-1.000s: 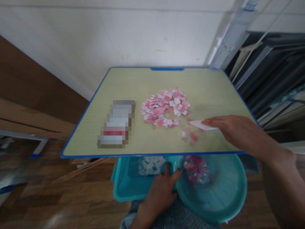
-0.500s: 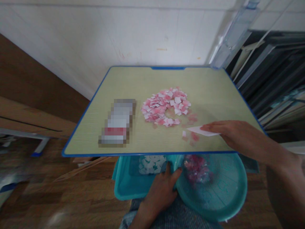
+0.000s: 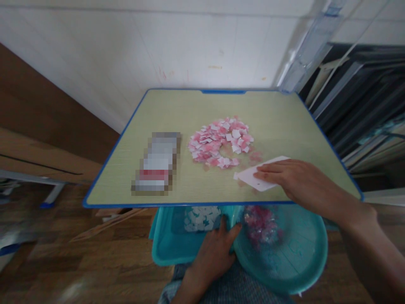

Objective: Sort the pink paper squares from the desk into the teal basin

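Observation:
My right hand (image 3: 287,175) holds a white card (image 3: 261,179) near the right front of the folding table (image 3: 186,185), with fingers laid over the card's top face. The card's left tip meets a small white paper square (image 3: 236,175) beside pink smudges on the tabletop. Pink and white paper squares (image 3: 209,141) lie in a ring-shaped heap left of the card. Below the table edge, my left hand (image 3: 218,249) grips the rim of a round teal basket (image 3: 319,257) where it meets a rectangular teal basin (image 3: 161,253).
A blurred-out phone-like object (image 3: 158,162) lies on the table's left side. White paper pieces (image 3: 202,218) are in the basin, and a clear bag with pink contents (image 3: 262,228) is in the basket. A clear plastic bottle (image 3: 303,59) stands at the back right corner.
My right hand has moved left and turned the card flatter, so more of its face shows. The card's tip has reached the loose square. My left hand has stayed still.

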Demonstrator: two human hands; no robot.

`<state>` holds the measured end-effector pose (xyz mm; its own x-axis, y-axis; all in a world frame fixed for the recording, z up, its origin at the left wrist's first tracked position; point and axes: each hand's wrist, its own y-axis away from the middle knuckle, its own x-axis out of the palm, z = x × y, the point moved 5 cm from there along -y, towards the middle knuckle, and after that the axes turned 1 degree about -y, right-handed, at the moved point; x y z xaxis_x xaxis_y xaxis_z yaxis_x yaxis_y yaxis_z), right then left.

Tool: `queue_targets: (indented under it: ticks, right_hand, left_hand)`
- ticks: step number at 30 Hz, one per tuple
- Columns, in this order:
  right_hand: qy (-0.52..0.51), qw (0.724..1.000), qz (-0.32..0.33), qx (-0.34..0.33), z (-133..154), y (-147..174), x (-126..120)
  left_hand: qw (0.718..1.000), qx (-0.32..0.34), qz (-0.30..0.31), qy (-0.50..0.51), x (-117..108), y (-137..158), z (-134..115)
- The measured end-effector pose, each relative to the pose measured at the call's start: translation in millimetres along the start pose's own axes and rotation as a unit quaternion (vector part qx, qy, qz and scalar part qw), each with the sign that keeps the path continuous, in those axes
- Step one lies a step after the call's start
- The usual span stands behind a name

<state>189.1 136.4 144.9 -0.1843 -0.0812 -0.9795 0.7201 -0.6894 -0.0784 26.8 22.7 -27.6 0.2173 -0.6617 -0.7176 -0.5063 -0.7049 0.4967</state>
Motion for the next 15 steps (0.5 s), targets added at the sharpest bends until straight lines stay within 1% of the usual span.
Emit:
queue_targets:
  ticks: [2,4,6,8,10,15]
  right_hand:
    - [-0.01,1.0,0.011,-0.013,2.5,-2.5,-0.9]
    - [-0.019,1.0,0.002,-0.018,3.0,-1.1,-4.1]
    - [-0.01,1.0,-0.017,-0.004,0.1,2.9,-7.2]
    - [0.013,1.0,-0.021,0.014,-4.0,6.9,-7.5]
    - [0.024,1.0,-0.009,0.016,-6.0,8.7,-5.8]
    - [0.004,0.999,0.038,-0.022,3.4,3.7,-2.8]
  left_hand:
    - [1.0,0.001,-0.003,-0.003,-0.1,0.2,-0.3]
    - [1.0,0.001,-0.006,-0.006,-0.1,0.5,-0.4]
    - [1.0,-0.001,-0.006,-0.006,-0.1,0.6,-0.5]
    - [1.0,-0.001,-0.004,-0.004,-0.3,0.6,-0.9]
    - [1.0,0.0,-0.003,-0.003,-0.9,0.5,-1.5]
    - [1.0,0.0,0.002,-0.005,-2.3,0.2,-2.6]
